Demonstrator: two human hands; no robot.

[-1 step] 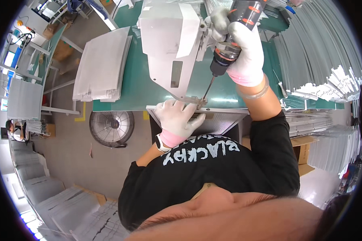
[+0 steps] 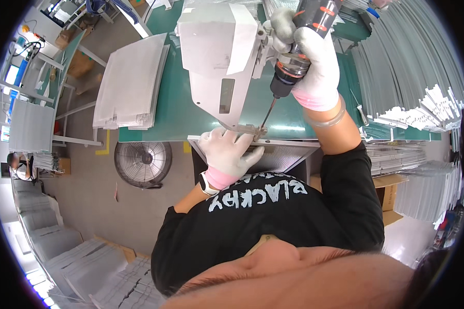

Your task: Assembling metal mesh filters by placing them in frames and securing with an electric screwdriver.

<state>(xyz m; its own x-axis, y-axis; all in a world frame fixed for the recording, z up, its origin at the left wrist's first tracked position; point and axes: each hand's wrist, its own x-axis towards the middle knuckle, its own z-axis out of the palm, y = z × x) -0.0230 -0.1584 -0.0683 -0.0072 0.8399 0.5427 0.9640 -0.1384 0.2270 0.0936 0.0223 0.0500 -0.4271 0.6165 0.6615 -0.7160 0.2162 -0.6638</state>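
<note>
Looking down from the head camera, I see my right hand [image 2: 314, 67], in a white glove, with its fingers clenched around an electric screwdriver [image 2: 299, 46] whose thin bit slants down to a small metal bracket [image 2: 250, 130] at the near edge of the green desk [image 2: 175, 113]. My gloved left hand [image 2: 228, 152] lies flat with fingers released, pressing on the bracket and the grey panel [image 2: 288, 152] just beside it. A white machine housing [image 2: 216, 56] stands behind them, a stack of grey sheets [image 2: 131, 82] lies further left, and a round fan [image 2: 142, 164] sits on the floor below.
</note>
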